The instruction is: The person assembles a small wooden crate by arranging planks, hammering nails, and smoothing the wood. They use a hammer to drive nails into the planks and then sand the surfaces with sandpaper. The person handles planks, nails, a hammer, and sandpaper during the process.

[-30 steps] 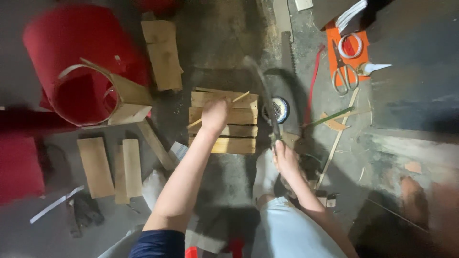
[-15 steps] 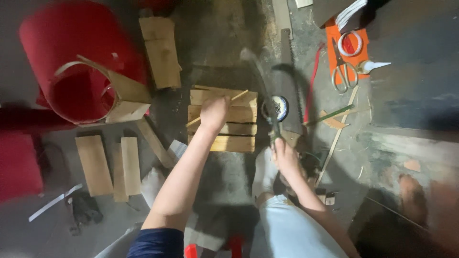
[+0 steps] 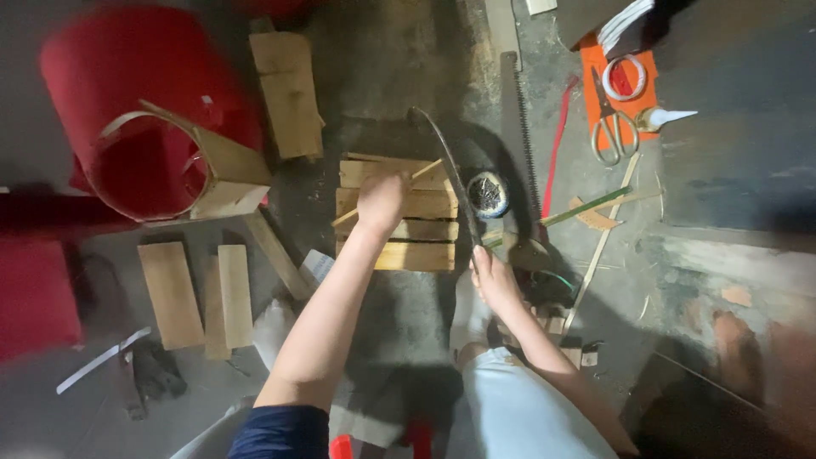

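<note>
Head view: a small slatted wooden panel (image 3: 398, 212) is shown lying flat on the concrete floor (image 3: 382, 59), with four slats seen side by side and apparently already joined, so the assembly is judged to be well advanced; whether further fastening is outstanding cannot be told. The left hand (image 3: 381, 202) is pressed down on the panel, closed around a thin wooden stick (image 3: 425, 170) that is laid diagonally across the slats. The right hand (image 3: 493, 276) is closed around the handle of a long, curved dark tool (image 3: 446, 174), whose shaft is raised over the panel's right edge; its head is blurred and its kind cannot be settled. A small round tin of nails (image 3: 488, 195) is set just beside the panel on the right. Loose boards (image 3: 195, 293) are left unused on the floor to the left, near a red cylinder (image 3: 136, 127) with a bent wooden strip. A handsaw (image 3: 518, 127), scissors (image 3: 609, 127) and a roll of tape (image 3: 623, 78) are laid well apart at upper right. Compared with the frame half a second earlier, the tool is swung further up and to the left across the panel, while the left hand and the panel are unmoved.
</note>
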